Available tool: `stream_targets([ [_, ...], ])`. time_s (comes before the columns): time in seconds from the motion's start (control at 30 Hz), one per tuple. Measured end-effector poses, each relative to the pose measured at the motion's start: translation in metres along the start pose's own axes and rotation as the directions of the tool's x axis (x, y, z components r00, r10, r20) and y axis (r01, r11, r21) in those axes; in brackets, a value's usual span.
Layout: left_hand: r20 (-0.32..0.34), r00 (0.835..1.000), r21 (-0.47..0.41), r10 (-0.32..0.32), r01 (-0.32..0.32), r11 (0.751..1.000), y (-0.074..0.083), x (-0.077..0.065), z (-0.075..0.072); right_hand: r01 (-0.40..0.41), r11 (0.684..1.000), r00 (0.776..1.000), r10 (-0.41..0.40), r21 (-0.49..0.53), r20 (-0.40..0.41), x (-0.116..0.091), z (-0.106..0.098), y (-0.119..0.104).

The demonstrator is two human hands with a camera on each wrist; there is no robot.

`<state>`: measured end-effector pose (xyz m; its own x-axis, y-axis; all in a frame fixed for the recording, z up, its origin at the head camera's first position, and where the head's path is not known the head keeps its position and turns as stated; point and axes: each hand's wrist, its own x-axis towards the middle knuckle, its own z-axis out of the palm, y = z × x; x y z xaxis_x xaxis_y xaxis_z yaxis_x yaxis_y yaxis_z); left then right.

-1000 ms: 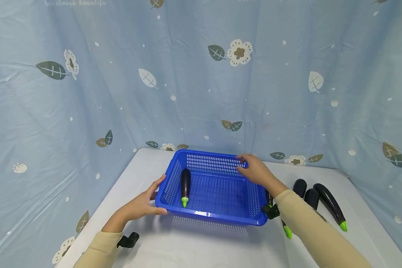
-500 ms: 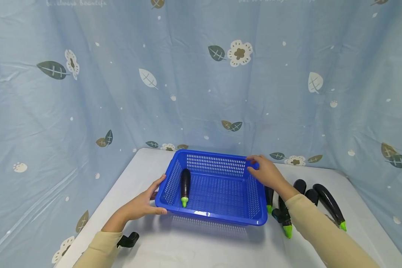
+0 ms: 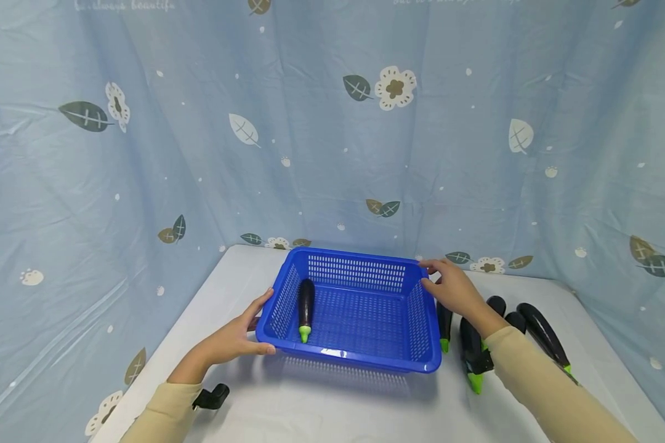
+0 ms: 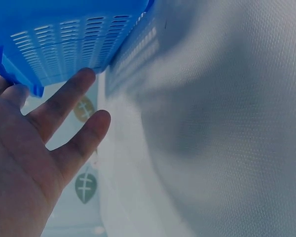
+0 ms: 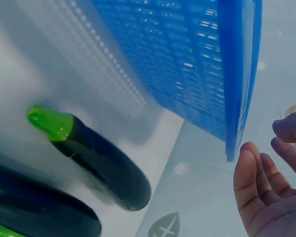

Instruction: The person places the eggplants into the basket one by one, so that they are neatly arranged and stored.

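Head view: the right hand, fingers loosely bent and holding nothing, has shifted rightward from over the blue plastic basket to its right far corner, probably finished inside; the left hand spreads across the left near corner; the eggplant lies inside near the left wall, long axis near-to-far, green stem end toward the person

blue basket: rectangular, perforated, open side up on surface | eggplant inside: glossy dark purple, lying by left wall, green stem nearward | more eggplants: outside, right of basket, lying grouped
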<state>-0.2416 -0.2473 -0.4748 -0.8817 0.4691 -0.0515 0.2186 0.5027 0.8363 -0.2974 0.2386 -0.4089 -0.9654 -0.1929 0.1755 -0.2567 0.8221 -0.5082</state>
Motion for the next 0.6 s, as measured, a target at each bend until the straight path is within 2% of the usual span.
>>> stream_targets([
  [0.23, 0.000, 1.000, 0.004, 0.011, -0.011, 1.000, 0.000, -0.001, 0.000, -0.040, 0.999, 0.999, 0.040, -0.016, -0.011, -0.007, 0.000, 0.010],
  [0.37, -0.002, 1.000, 0.006, 0.016, -0.016, 1.000, -0.001, -0.001, 0.001, -0.037, 0.999, 0.999, 0.036, -0.023, -0.017, -0.014, -0.002, 0.016],
  [0.6, -0.001, 1.000, -0.001, 0.000, 0.000, 1.000, 0.000, -0.001, 0.000, -0.071, 0.997, 0.997, 0.070, -0.038, -0.028, -0.024, -0.008, 0.033],
])
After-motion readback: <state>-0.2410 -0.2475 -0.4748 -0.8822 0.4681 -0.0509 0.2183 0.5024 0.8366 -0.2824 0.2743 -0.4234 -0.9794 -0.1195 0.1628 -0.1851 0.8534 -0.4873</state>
